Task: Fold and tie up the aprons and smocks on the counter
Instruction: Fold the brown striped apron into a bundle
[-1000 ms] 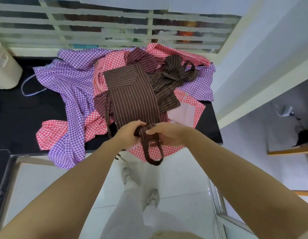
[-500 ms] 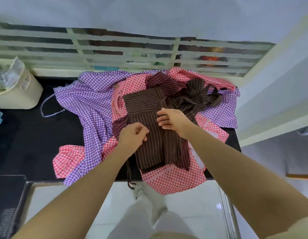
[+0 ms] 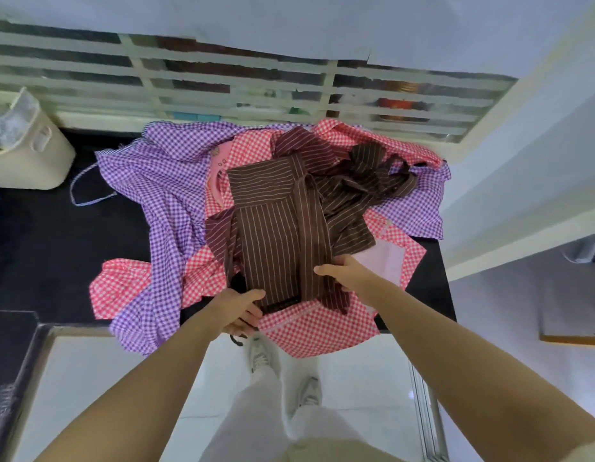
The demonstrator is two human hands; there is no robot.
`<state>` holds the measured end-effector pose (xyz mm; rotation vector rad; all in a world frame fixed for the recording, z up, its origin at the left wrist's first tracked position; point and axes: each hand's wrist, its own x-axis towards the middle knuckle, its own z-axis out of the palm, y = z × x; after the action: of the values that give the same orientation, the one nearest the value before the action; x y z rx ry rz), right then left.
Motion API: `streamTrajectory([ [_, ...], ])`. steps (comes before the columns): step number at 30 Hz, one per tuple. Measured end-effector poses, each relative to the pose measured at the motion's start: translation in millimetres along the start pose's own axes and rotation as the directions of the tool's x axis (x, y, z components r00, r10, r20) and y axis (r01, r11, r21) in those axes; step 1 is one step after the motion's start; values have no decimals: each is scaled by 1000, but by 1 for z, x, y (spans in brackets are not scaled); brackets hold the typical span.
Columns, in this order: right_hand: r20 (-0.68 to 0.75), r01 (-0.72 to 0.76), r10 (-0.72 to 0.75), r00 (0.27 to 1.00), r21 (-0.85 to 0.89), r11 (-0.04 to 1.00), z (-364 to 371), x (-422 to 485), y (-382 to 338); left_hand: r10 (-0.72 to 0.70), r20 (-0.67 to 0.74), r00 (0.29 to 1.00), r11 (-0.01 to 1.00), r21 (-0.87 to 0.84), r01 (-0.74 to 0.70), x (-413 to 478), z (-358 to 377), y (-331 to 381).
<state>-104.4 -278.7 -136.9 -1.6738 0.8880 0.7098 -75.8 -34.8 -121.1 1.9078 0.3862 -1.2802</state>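
Note:
A brown striped apron (image 3: pixel 276 228) lies partly folded on top of a heap of garments on the black counter (image 3: pixel 55 248). Under it lie a purple gingham smock (image 3: pixel 156 181) and a red gingham apron (image 3: pixel 322 325) that hangs over the counter's front edge. My left hand (image 3: pixel 237 310) grips the brown apron's near edge and a dark strap at the counter's front. My right hand (image 3: pixel 344 271) holds the right side of the folded apron, thumb on top and fingers tucked under the cloth. More brown striped fabric and straps (image 3: pixel 372 175) lie bunched behind.
A cream plastic bin (image 3: pixel 29 155) stands at the counter's back left. A louvred window (image 3: pixel 256 78) runs behind the counter. A white wall (image 3: pixel 523 161) closes the right side. My legs and shoes (image 3: pixel 282 378) stand on the white tiled floor below.
Both hands have moved from the apron's middle back to its near end. The left now grips the near edge and strap; the right holds the apron's right side.

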Motion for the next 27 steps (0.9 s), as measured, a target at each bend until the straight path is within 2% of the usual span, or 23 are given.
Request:
streamTrajectory([
  [1,-12,23,-23,1000,23,999,2,-1,0,-7,1,1000,997,-75,7,0,2,-4],
  [3,-5,65,-65,998,73,995,6,-3,-3,78,-62,995,975,-204,-90,3,8,-10],
  [5,22,72,-74,997,102,992,11,-3,-6,145,-159,977,939,-289,-186,5,14,-13],
  [7,37,62,-68,997,144,988,14,-3,-6,166,-193,967,908,-352,-226,8,17,-13],
  [13,109,-70,43,993,258,963,11,-6,-7,114,-93,989,871,-470,-145,18,14,-16],
  [15,168,-117,68,983,298,947,8,-12,-12,116,-101,988,862,-484,-151,21,11,-17],
  [17,200,-123,63,978,309,943,5,-20,-19,142,-175,974,863,-460,-208,18,12,-17],
  [18,205,-120,59,977,302,946,3,-24,-22,179,-263,948,879,-390,-274,15,12,-18],
  [19,206,-116,54,977,302,946,2,-27,-24,252,-387,887,904,-233,-358,12,12,-21],
  [20,202,-113,51,978,307,945,1,-31,-27,359,-515,778,905,-11,-425,8,11,-24],
  [21,202,-112,48,978,318,941,0,-32,-29,490,-603,630,861,218,-460,2,10,-27],
  [22,205,-110,42,978,333,936,-1,-34,-30,634,-612,473,767,417,-488,-5,10,-27],
  [23,214,-110,35,976,353,929,-1,-34,-31,760,-540,362,645,558,-522,-12,12,-26],
  [24,221,-107,24,975,369,923,-1,-36,-31,852,-416,317,522,652,-549,-21,15,-21],
  [27,235,-83,-13,972,395,915,1,-40,-33,953,-32,301,200,812,-549,-27,39,-5],
])
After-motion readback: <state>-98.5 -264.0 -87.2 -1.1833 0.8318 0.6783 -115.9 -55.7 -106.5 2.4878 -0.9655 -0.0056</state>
